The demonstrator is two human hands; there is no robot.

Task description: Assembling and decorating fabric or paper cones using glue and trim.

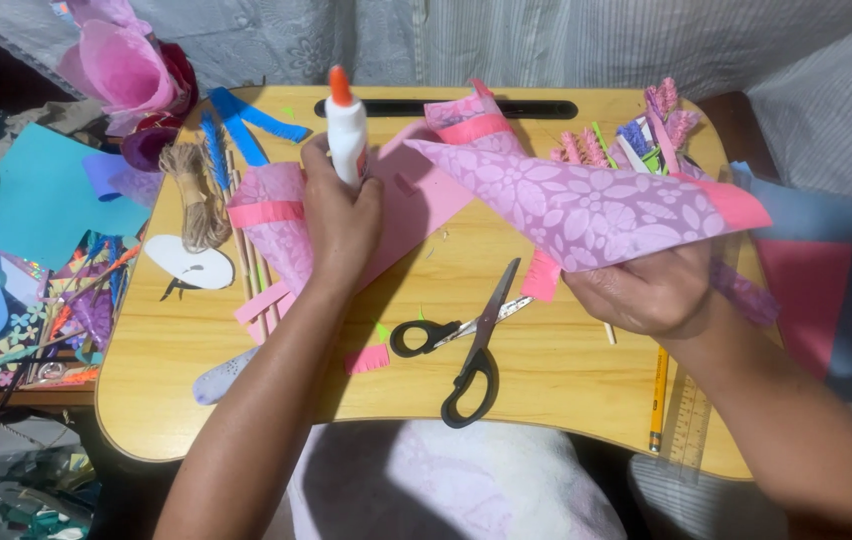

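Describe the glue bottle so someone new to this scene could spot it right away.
Start at the wooden lap desk and look toward its far edge, left of centre. There the left hand grips a small white glue bottle upright, beside a pink paper cone. Its orange pointed cap sets it apart: nothing else nearby is white plastic with an orange tip.

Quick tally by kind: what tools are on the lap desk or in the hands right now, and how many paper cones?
Glue bottle, in left hand: 1
Scissors: 1
Pencil: 1
Ruler: 1
Twine bundle: 1
Paper cones: 2, one in right hand, one on desk
Total: 7
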